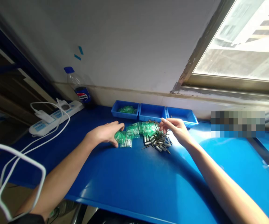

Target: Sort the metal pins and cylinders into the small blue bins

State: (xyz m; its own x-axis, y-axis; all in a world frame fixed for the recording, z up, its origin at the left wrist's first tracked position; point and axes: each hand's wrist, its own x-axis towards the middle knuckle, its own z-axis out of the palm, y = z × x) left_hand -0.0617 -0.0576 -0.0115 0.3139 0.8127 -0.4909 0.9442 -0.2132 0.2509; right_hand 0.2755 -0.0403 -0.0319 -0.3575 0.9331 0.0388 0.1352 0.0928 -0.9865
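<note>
My left hand (107,132) is at the left end of a row of small clear-and-green plastic bags (133,131). Its thumb and fingers are spread apart around the endmost bag, touching or nearly touching it. Pale cylindrical pieces show inside the bags. Beside them lies a loose heap of small metal parts (159,142), silvery cylinders mixed with thin dark pins. Over the heap's right side is my right hand (173,127), its thumb and fingertips pinched together. Whatever is between those fingertips is too small to make out.
Behind the heap stand three blue trays; the left tray (125,116) holds green bags, the right tray (183,121) a few dark pins. A cola bottle (81,93) and a power strip (41,127) with white cables (20,155) are at left. A window (241,62) is at right.
</note>
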